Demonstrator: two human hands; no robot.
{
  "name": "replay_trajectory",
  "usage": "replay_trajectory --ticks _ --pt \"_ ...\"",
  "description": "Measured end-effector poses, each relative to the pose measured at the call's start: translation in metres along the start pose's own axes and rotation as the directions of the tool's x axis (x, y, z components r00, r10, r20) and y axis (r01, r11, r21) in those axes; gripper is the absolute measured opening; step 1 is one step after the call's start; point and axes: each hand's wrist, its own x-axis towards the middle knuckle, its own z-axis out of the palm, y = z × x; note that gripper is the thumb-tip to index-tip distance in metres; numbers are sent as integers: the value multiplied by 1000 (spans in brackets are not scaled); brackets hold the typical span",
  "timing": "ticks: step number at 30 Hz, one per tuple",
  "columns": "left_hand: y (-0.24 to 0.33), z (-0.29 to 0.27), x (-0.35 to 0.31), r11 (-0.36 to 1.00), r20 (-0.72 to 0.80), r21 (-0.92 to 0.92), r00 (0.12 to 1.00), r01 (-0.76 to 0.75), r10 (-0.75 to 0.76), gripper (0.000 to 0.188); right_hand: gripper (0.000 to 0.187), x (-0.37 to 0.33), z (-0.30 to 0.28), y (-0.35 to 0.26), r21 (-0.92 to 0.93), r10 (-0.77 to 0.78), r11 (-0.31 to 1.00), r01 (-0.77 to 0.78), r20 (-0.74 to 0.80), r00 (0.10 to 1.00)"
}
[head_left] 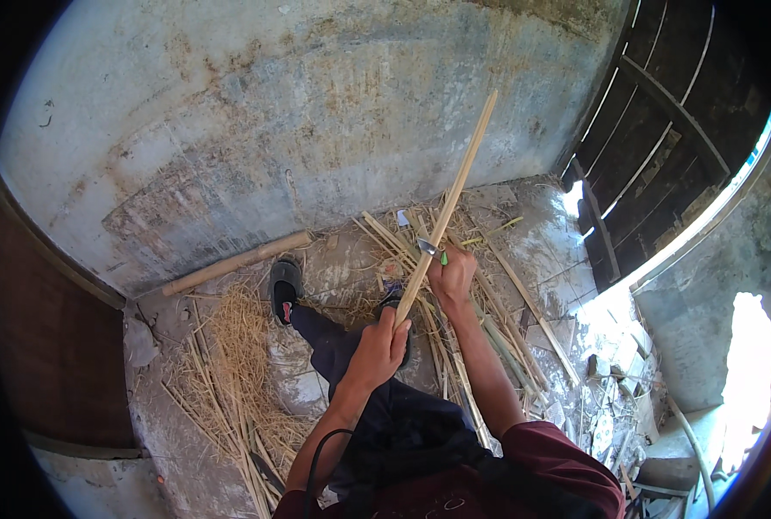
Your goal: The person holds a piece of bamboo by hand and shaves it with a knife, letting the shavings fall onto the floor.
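My left hand (382,344) grips the lower end of a long pale bamboo strip (454,186) that slants up and away toward the wall. Higher on the strip, my right hand (452,275) holds a small knife (430,249) with a green-tipped handle, its blade laid against the strip. Both forearms come in from the lower edge. My legs in dark trousers stretch out below the hands, with a black sandal (283,287) on the left foot.
Split bamboo strips (498,320) lie scattered on the concrete floor to the right. A heap of fine shavings (234,355) lies at the left. A thick bamboo pole (234,262) rests along the grey wall (299,112). A dark wooden door (662,130) stands at right.
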Motion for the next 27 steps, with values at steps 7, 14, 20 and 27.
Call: replay_trajectory --ticks 7,14,20,27 --pt "10 -4 -10 999 54 0 997 50 -50 24 18 58 -12 34 -31 108 993 -115 -165 980" --pt "11 -3 -12 997 72 39 995 62 -65 24 26 103 -19 65 -105 164 978 -180 -145 976" --pt "15 -6 -12 994 64 -25 992 110 -108 19 25 151 -31 65 -162 131 973 -164 -197 972" --pt "23 -6 -9 994 50 -45 994 97 -95 19 20 180 -35 76 -236 92 961 -145 -219 971"
